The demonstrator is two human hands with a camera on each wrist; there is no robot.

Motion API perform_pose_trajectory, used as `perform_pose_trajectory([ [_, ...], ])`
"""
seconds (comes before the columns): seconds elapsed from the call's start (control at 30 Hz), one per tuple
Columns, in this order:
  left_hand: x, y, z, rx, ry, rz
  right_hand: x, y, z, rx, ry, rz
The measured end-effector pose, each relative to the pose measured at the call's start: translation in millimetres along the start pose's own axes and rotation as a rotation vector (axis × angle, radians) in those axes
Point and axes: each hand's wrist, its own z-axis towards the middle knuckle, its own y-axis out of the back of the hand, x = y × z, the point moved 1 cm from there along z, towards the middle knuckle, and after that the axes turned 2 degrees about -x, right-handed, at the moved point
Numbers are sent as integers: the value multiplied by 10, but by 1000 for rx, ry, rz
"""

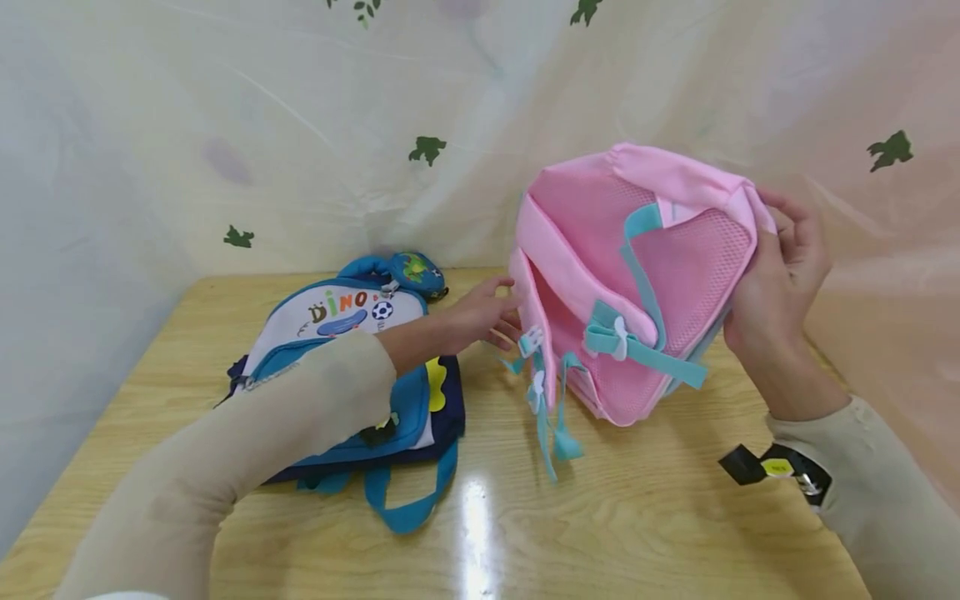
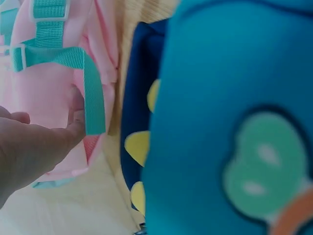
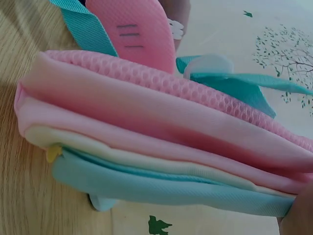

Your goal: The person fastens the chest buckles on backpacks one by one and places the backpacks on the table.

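- Pink backpack: smooth matt cloth, honeycomb-textured mesh back panel
- Teal strap: ribbed webbing
- White buckle: plastic
- Dino-print backpack: smooth cloth
- Table: glossy, wood-grained

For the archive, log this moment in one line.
right hand: grips pink backpack | left hand: at shoulder strap | blue backpack: on table

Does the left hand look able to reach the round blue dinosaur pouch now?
Probably yes: the left hand is close to the round blue dinosaur pouch, and nothing visible lies between them.
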Motion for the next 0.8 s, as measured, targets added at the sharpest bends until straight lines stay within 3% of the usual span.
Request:
perform_pose_trajectory([
  [0.2, -34, -84, -2, -10, -29, -10, -4, 33, 13, 48, -23, -41],
  [0.37, -60, -198, 1, -84, -59, -110, -6, 77, 42, 55, -57, -21],
  [0.47, -81, -236, 2, -133, -90, -114, 2, 130, 62, 49, -118, -5],
  [0.63, -96, -182, -5, -203, -105, -97, 26, 238, 92, 87, -219, -39],
  [0.8, -146, -95, -24, -245, -125, -100, 60, 359, 135, 149, -256, -160],
])
